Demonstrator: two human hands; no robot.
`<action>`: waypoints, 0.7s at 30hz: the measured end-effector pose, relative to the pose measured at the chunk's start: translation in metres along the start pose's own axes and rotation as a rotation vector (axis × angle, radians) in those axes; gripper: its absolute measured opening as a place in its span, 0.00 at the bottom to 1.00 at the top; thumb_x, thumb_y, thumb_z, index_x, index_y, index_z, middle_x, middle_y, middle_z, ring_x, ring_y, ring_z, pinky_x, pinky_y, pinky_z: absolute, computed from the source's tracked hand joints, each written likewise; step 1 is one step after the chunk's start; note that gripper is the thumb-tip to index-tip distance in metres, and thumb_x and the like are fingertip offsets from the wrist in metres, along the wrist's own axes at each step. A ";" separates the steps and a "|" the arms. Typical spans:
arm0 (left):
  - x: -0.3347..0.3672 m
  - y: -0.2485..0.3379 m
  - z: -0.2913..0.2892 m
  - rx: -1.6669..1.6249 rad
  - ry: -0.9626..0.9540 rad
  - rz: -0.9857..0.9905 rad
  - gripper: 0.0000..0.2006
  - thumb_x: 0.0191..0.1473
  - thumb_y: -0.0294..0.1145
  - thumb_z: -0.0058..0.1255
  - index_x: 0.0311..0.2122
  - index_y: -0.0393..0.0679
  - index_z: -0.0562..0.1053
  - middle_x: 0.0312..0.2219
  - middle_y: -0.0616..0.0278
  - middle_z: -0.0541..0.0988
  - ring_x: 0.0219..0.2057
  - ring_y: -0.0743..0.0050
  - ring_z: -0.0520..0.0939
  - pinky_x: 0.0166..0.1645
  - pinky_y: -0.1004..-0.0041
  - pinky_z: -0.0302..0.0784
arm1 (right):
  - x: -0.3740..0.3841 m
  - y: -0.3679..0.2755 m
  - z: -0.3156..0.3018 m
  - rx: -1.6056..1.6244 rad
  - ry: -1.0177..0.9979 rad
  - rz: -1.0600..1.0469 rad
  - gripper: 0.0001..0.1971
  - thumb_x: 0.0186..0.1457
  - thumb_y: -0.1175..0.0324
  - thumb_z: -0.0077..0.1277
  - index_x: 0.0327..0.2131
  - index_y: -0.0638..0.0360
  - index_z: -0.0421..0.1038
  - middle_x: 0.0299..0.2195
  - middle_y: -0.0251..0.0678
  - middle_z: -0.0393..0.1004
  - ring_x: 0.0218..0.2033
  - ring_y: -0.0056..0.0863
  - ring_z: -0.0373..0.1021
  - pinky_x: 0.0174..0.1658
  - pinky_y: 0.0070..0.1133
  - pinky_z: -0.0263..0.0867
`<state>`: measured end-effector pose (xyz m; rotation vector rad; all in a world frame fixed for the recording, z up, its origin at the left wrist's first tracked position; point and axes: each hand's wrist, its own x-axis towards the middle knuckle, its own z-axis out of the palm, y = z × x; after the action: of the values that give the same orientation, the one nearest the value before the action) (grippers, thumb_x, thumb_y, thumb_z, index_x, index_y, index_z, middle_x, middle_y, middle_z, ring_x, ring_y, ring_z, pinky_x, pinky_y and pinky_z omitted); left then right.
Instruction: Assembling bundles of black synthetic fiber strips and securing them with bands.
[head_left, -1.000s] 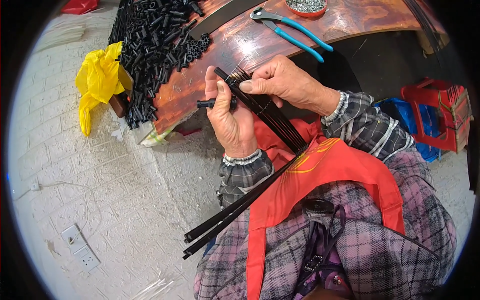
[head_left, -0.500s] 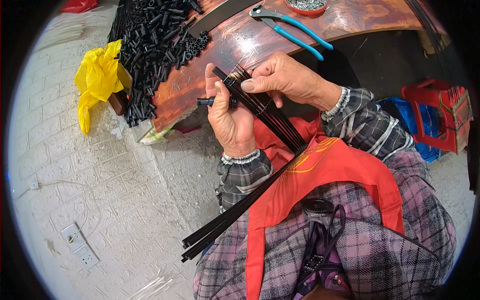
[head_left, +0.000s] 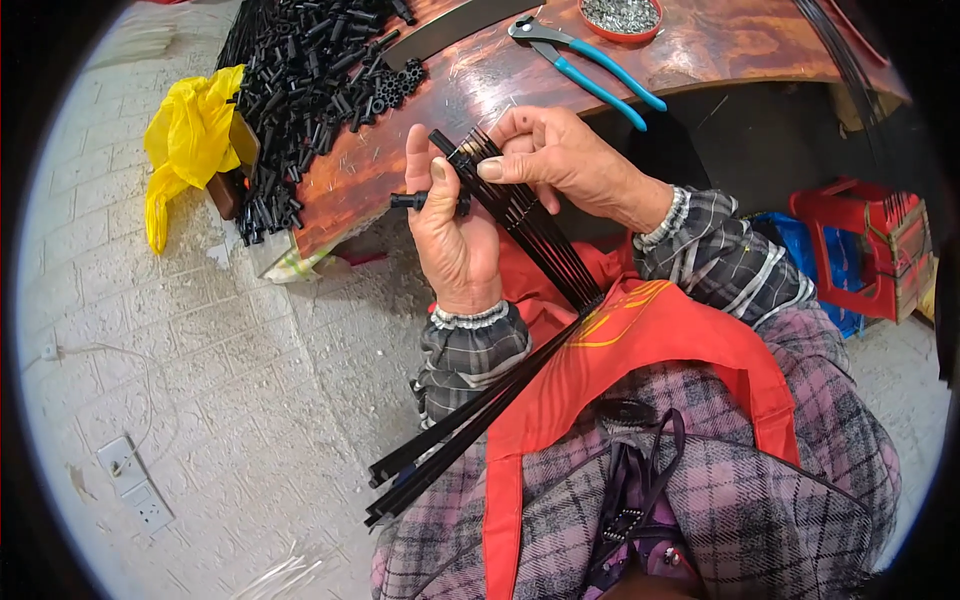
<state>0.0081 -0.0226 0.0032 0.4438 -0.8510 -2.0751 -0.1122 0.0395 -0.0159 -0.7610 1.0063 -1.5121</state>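
A person's two bare hands hold a black rod frame (head_left: 548,245) in the air between the near edge of a reddish-brown desk (head_left: 480,95) and the lap, over a red apron (head_left: 690,328). The frame is made of many thin, dark, slightly glossy rods lying side by side, close together. A thick, blunt black tube stands out at its top, beside the tips of the thin rods, which spread there like a narrow fan. From the hands the rods slant down to the right, meet in a tight cluster at the apron, then turn back and run down to the left, ending in thicker black tips beyond the left forearm. The left hand (head_left: 455,240) supports the upper end from the left; its thumb is bent in, and a short black fitting (head_left: 407,201), a ribbed cylinder, is caught between thumb and palm with one end poking out. The right hand (head_left: 575,165) has its thumb and forefinger pinched together on the thin rods near their tips; the exact contact is hidden. A heap of small black parts (head_left: 320,80) covers the desk's left end, with a yellow plastic bag (head_left: 195,125) hanging beside that edge. Pliers (head_left: 590,75) with teal handles lie across the near edge, and farther back sits a red-rimmed dish (head_left: 625,38) of small silvery pieces.
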 end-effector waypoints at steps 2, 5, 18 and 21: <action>0.001 -0.003 0.001 0.009 -0.007 -0.001 0.20 0.50 0.25 0.43 0.50 0.44 0.58 0.39 0.62 0.67 0.40 0.72 0.70 0.46 0.70 0.65 | 0.003 0.005 -0.003 0.107 -0.057 -0.106 0.23 0.43 0.64 0.53 0.42 0.65 0.62 0.23 0.27 0.67 0.15 0.07 0.59 0.10 0.05 0.51; 0.002 -0.007 0.000 -0.005 0.028 -0.019 0.21 0.50 0.25 0.43 0.50 0.44 0.58 0.40 0.61 0.67 0.40 0.71 0.69 0.47 0.70 0.64 | 0.003 -0.009 -0.006 0.065 -0.150 -0.071 0.27 0.42 0.64 0.54 0.46 0.64 0.59 0.27 0.28 0.68 0.16 0.06 0.59 0.10 0.06 0.49; 0.010 -0.011 -0.021 -0.212 -0.264 -0.147 0.28 0.45 0.18 0.42 0.53 0.43 0.53 0.41 0.59 0.68 0.43 0.72 0.69 0.48 0.74 0.64 | 0.005 -0.008 -0.008 0.122 -0.184 -0.015 0.18 0.46 0.65 0.50 0.42 0.61 0.65 0.23 0.26 0.70 0.12 0.05 0.57 0.09 0.06 0.47; 0.007 -0.013 -0.019 -0.156 -0.180 -0.154 0.26 0.46 0.20 0.43 0.53 0.41 0.54 0.39 0.59 0.69 0.41 0.73 0.70 0.45 0.75 0.66 | 0.006 -0.003 -0.010 0.122 -0.132 0.003 0.17 0.47 0.65 0.49 0.42 0.60 0.65 0.22 0.25 0.70 0.12 0.05 0.56 0.09 0.05 0.48</action>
<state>0.0069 -0.0306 -0.0194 0.2471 -0.7705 -2.3317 -0.1234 0.0353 -0.0180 -0.7613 0.8099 -1.4858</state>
